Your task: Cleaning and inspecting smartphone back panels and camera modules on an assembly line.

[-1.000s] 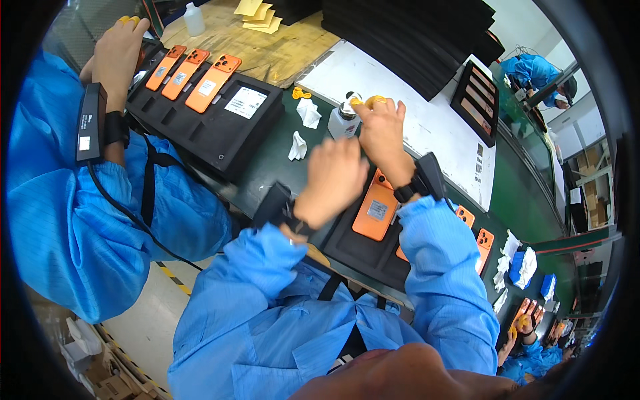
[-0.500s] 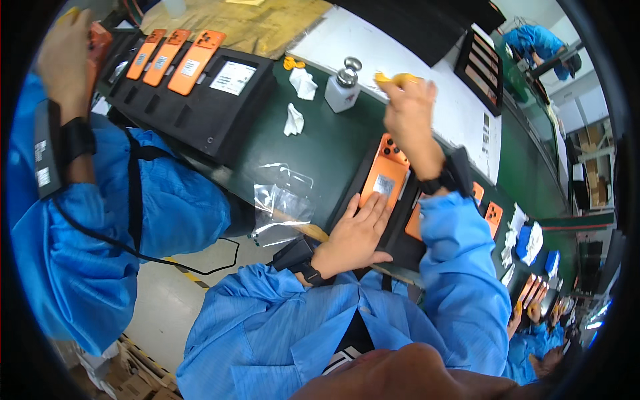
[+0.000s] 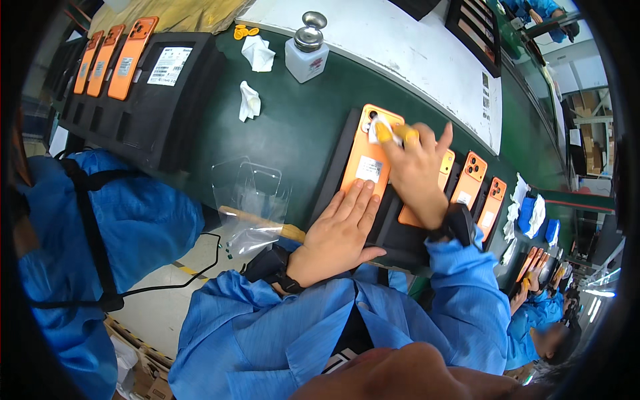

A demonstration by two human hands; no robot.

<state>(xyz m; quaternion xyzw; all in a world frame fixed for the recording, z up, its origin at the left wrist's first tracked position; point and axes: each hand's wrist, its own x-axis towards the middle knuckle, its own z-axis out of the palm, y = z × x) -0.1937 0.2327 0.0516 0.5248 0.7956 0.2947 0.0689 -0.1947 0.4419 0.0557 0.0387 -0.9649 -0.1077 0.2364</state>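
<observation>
An orange phone (image 3: 363,150) lies back up on a black foam tray (image 3: 397,245), its camera end pointing away from me. My left hand (image 3: 337,230) rests flat on the phone's near end, fingers stretched out below its pale label. Yellow finger cots (image 3: 383,131) cover fingertips of my right hand (image 3: 420,173). That hand pinches a white wipe (image 3: 373,138) against the camera area, partly covering the lenses. More orange phones (image 3: 473,167) sit in the tray to the right, one partly hidden by my right hand.
A white pump bottle (image 3: 307,60), crumpled white wipes (image 3: 258,53) and loose yellow finger cots (image 3: 241,31) are on the green table. Clear plastic film (image 3: 257,207) lies at its near edge. Another black tray (image 3: 150,120) holds orange phones at left, beside a co-worker's blue sleeve (image 3: 147,207).
My right hand has come down from above the table onto the phone's camera end. My left hand stays on the phone. The view has shifted, and the co-worker's raised hand no longer shows.
</observation>
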